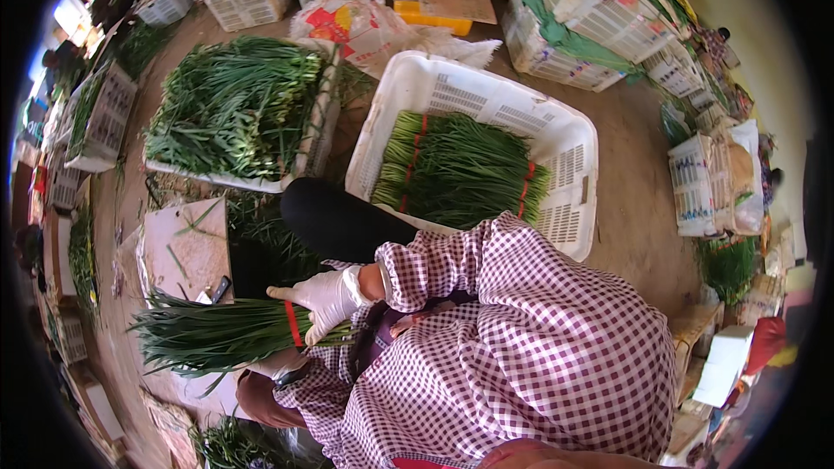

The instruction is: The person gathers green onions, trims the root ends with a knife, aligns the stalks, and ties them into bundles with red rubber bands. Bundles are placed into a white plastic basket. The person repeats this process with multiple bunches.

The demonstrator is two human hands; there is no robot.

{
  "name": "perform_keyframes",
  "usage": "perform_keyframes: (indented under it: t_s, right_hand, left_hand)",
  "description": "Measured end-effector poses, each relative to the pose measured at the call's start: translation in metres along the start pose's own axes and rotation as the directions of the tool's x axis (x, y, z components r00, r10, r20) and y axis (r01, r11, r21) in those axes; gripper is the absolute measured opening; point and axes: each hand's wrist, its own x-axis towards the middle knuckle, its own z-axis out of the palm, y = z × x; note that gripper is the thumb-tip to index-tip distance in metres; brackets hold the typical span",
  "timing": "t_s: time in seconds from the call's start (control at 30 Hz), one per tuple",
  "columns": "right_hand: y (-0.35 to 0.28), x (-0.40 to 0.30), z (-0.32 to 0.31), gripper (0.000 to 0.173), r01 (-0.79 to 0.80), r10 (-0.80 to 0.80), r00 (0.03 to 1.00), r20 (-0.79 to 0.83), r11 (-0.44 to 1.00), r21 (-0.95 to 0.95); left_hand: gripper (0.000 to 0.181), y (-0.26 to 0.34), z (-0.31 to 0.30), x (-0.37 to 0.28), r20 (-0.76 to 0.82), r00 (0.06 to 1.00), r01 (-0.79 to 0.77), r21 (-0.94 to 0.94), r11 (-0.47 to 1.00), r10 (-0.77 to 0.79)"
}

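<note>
A bundle of long green leaves, probably garlic chives (pixel 208 333), lies across my lap side with a red band (pixel 293 324) around its stem end. My right hand (pixel 329 299), in a pale thin glove, grips the bundle from above beside the band, its index finger stretched out to the left. Under the bundle, my left hand (pixel 281 362) supports it; that hand's fingers are mostly hidden. Just above the leaves, a knife with a black handle (pixel 222 288) rests at the edge of a pale board (pixel 189 234).
A white plastic crate (pixel 589 189) holds banded green bundles (pixel 466 163). Loose greens (pixel 234 104) heap over another crate (pixel 251 181). Printed sacks (pixel 352 29) lie behind; stacked crates (pixel 586 26) stand at upper right. My dark-clad knee (pixel 339 218) is beside the white crate. Other people sit farther off.
</note>
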Motion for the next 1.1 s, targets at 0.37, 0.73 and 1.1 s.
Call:
perform_keyframes:
  t_s: [0.37,0.73,1.1]
  right_hand:
    - [0.009,-0.111,-0.071,0.089,0.020,-0.119,0.913,-0.391,0.968,-0.249]
    - [0.260,-0.316,-0.152,0.085,-0.698,-0.052,0.395,-0.917,0.632,-0.337]
    - [0.452,-0.333,-0.136,0.073,-0.978,0.553,0.154,-0.819,0.205,-0.045]
  left_hand:
    - [0.062,-0.042,0.085,0.014,0.595,0.800,-0.218,0.169,0.961,0.077]
    - [0.063,-0.085,0.229,-0.012,0.538,0.828,0.024,0.248,0.968,-0.159]
    - [0.057,-0.001,0.103,0.098,0.267,0.964,-0.196,0.708,0.679,-0.001]
